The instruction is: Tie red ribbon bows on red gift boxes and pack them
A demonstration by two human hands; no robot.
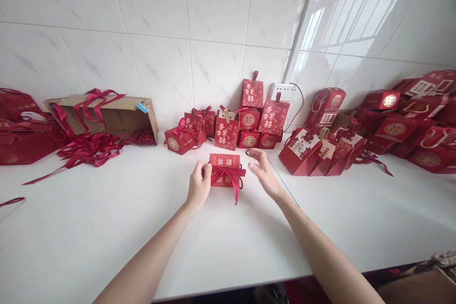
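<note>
With the small red box [224, 160] taken as the clock's centre and twelve o'clock pointing away from the person, the box is set on the white table [228, 242]. A red ribbon [229, 174] is tied round it in a bow, and one tail is hung towards six o'clock. At nine o'clock the box is grasped at its side by the left hand [199, 184], the thumb pressed near the edge. At three o'clock the right hand [265, 173] is held released, its fingers parted and slightly bent, apart from the box. A black loop [248, 152] is seen by its fingertips; whether it is touched cannot be told

Between twelve and one, patterned red boxes [227, 134] are grouped and partly stacked before the tiled wall [217, 57], where a socket strip [283, 91] is placed at one. Between two and three, slanted red boxes [301, 152] are lined up, with a larger heap of red boxes [395, 128] beyond. Towards ten, loose red ribbons [90, 148] are piled before an open cardboard box [117, 123], to whose rim a blue clip [142, 107] is fixed
</note>
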